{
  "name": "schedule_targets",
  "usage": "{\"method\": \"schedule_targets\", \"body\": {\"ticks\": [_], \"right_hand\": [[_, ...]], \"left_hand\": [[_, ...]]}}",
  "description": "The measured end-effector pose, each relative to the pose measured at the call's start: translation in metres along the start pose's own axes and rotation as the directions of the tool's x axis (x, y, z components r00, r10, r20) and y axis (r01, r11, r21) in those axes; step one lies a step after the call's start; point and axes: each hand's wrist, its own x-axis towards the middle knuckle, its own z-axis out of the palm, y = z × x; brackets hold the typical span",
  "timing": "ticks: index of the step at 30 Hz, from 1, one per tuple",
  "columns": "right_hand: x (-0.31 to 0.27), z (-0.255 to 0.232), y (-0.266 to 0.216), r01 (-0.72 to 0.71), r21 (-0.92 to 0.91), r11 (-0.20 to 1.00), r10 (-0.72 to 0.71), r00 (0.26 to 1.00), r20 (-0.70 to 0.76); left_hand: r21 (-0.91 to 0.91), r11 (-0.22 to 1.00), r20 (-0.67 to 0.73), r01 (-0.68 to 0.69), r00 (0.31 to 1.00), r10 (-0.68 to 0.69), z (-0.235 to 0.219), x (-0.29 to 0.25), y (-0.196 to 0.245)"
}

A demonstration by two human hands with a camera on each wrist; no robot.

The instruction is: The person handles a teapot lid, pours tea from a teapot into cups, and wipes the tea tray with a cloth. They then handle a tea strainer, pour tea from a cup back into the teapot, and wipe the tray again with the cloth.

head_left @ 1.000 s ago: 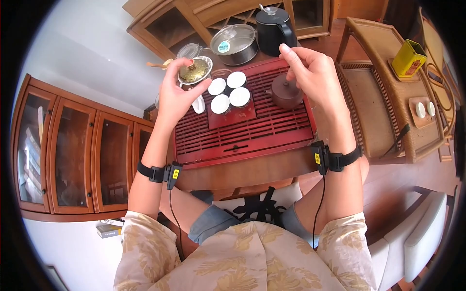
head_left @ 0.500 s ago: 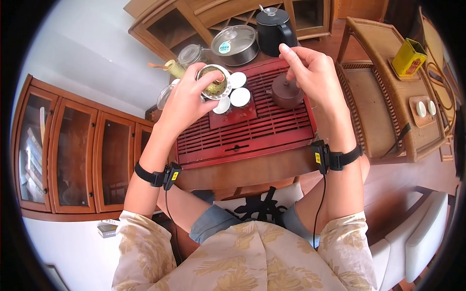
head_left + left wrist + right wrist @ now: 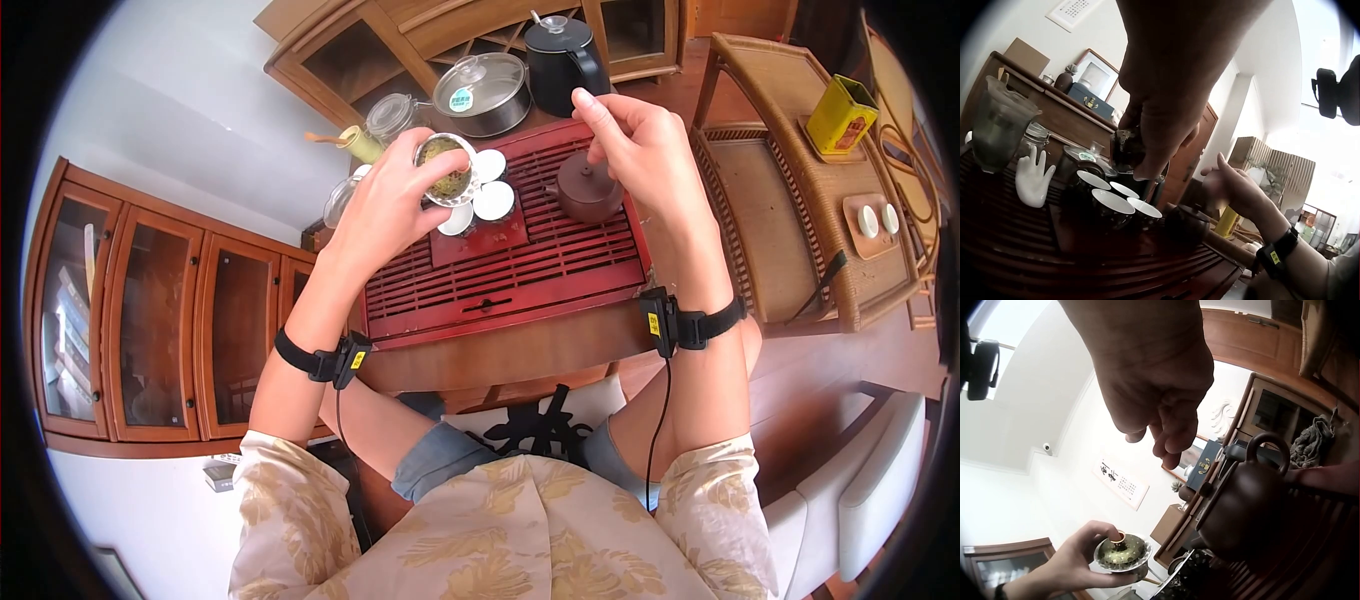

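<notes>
My left hand (image 3: pixel 395 195) grips a lidded gaiwan (image 3: pixel 452 187) by the rim, with a finger on its lid. It hangs tilted above the white-lined teacups (image 3: pixel 493 200), partly covering them in the head view. In the right wrist view the gaiwan's green lid (image 3: pixel 1121 555) has a gold-edged knob. The cups stand bunched on the red slatted tea tray (image 3: pixel 590 262). My right hand (image 3: pixel 650 150) is raised beside a dark brown teapot (image 3: pixel 590 190), thumb out and fingers loosely curled, holding nothing.
A white hand-shaped figurine (image 3: pixel 1034 180) and a glass pitcher (image 3: pixel 1000 125) stand left of the cups. Behind the tray are a glass jar (image 3: pixel 392 115), a lidded pot (image 3: pixel 485 95) and a black kettle (image 3: pixel 565 65). A rattan cart (image 3: pixel 760 220) stands at the right.
My left hand has carried the gaiwan rightward from the tray's left side to over the cups, tipping it on the way. The right hand has stayed beside the teapot.
</notes>
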Motion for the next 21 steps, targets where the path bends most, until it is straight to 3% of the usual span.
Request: {"method": "schedule_targets", "body": {"ticks": [6,21], "right_hand": [[-0.0004,-0.0006,-0.0014,0.001,-0.002,1.0,-0.001,1.0,0.001],[-0.0011,-0.0006,-0.0018,0.006,0.001,1.0,-0.006,1.0,-0.002]], "left_hand": [[0.049,0.995,-0.035,-0.088,0.995,0.09,-0.0007,0.0036,-0.0012],[0.067,0.988,-0.04,-0.142,0.989,0.145,-0.0011,0.0084,-0.0018]]}}
